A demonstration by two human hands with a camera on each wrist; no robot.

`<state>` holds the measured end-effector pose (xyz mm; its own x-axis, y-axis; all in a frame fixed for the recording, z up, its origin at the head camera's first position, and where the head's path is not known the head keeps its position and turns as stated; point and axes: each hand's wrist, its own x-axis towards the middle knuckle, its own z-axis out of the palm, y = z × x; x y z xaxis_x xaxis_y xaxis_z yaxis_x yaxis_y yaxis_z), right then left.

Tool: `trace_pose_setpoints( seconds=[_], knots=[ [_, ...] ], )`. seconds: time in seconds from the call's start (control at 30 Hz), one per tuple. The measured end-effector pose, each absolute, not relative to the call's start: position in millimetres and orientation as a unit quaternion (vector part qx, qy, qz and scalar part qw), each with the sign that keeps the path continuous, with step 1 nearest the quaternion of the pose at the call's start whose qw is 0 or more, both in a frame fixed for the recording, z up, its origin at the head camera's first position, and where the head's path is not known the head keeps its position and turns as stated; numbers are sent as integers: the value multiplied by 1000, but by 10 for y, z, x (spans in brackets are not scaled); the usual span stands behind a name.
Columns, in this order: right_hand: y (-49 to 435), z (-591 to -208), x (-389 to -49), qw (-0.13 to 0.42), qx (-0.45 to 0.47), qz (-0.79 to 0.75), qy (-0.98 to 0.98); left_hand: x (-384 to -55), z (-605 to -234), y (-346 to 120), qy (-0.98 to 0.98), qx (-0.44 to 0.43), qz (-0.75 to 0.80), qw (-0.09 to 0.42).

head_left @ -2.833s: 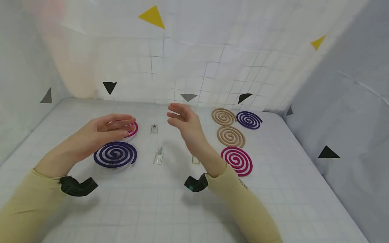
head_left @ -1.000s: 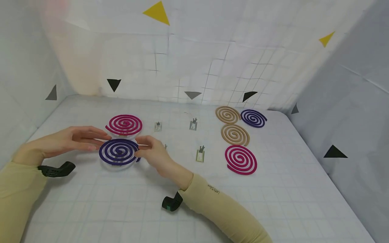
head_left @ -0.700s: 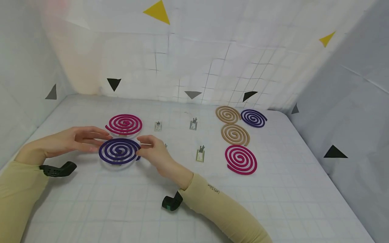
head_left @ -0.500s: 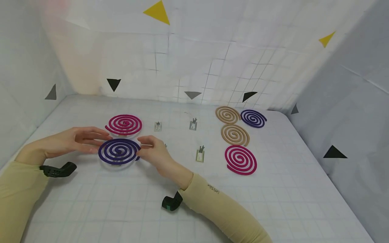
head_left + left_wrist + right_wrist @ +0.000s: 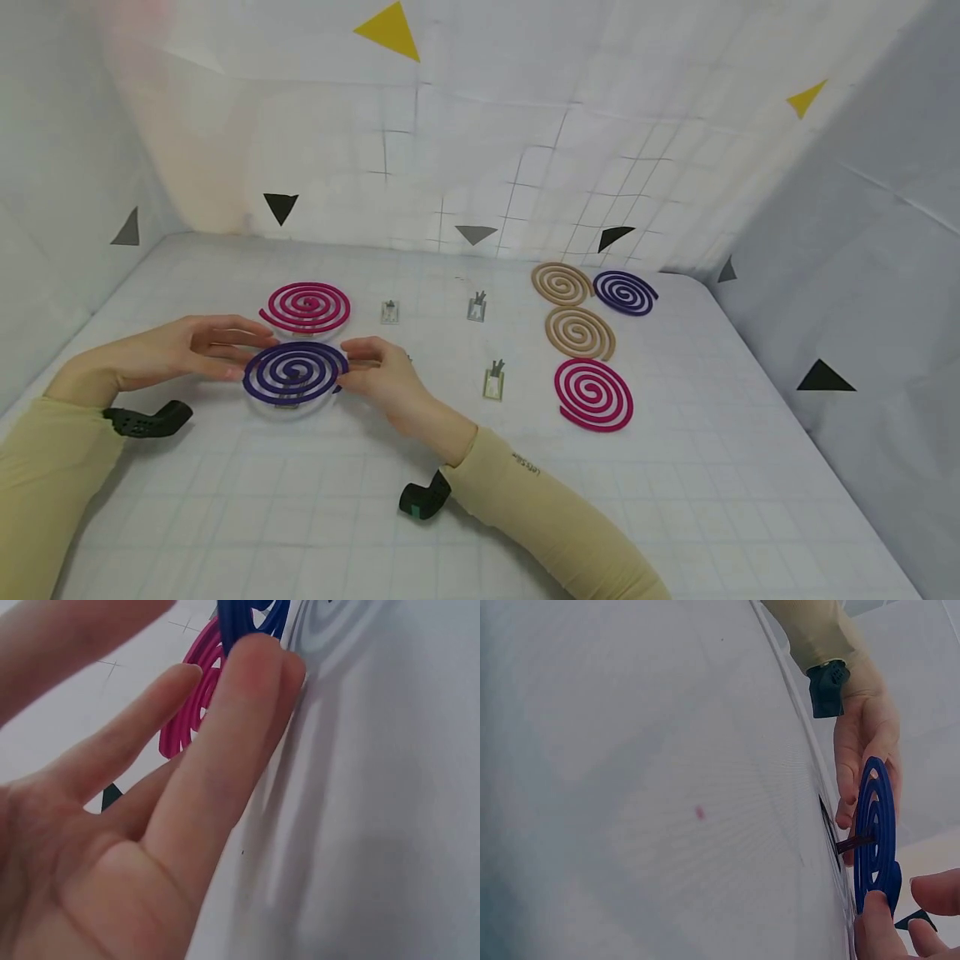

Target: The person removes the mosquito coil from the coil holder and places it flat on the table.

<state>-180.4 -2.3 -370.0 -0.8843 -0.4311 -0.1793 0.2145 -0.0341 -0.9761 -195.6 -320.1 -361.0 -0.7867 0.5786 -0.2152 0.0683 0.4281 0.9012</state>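
Note:
A dark blue mosquito coil [image 5: 296, 374] lies flat, raised over the table on a small metal stand [image 5: 855, 844]. At its left edge is my left hand [image 5: 191, 350], fingers extended and loosely spread, a fingertip right at the rim in the left wrist view. My right hand [image 5: 390, 379] is at the opposite edge, by the coil's outer end. In the right wrist view its thumb [image 5: 879, 930] touches the rim, while the other fingers stand apart from the coil. Just behind is a pink coil [image 5: 306, 307], also raised on a stand.
Metal stands with upright prongs stand mid-table: one back left [image 5: 390, 312], another back right [image 5: 477, 307], a third nearer [image 5: 493, 382]. One more is mostly hidden behind my right hand. Tan coils [image 5: 580, 332], a blue coil [image 5: 626, 292] and a pink coil [image 5: 594, 394] lie at right.
Both hands, earlier raised and apart, have come down to either side of the blue coil. Since then its outer end has shifted slightly by my right thumb.

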Motion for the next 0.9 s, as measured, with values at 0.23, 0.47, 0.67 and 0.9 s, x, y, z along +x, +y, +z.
trace_pose_setpoints(
  seconds=[0.23,0.47,0.67,0.9],
  knots=[
    [-20,-3736,-1822,229,-91,-718,651,-1966,-3627,-3187,810,193,487,262],
    [-30,-3768,-1834,228,-87,-724,645,-1969,-3642,-3198,806,196,494,262],
    [-34,-3772,-1832,228,-83,-732,636,-1964,-3630,-3204,805,198,498,257],
    [-35,-3755,-1826,222,-84,-737,633,-1979,-3648,-3238,801,206,506,246]
  ],
)
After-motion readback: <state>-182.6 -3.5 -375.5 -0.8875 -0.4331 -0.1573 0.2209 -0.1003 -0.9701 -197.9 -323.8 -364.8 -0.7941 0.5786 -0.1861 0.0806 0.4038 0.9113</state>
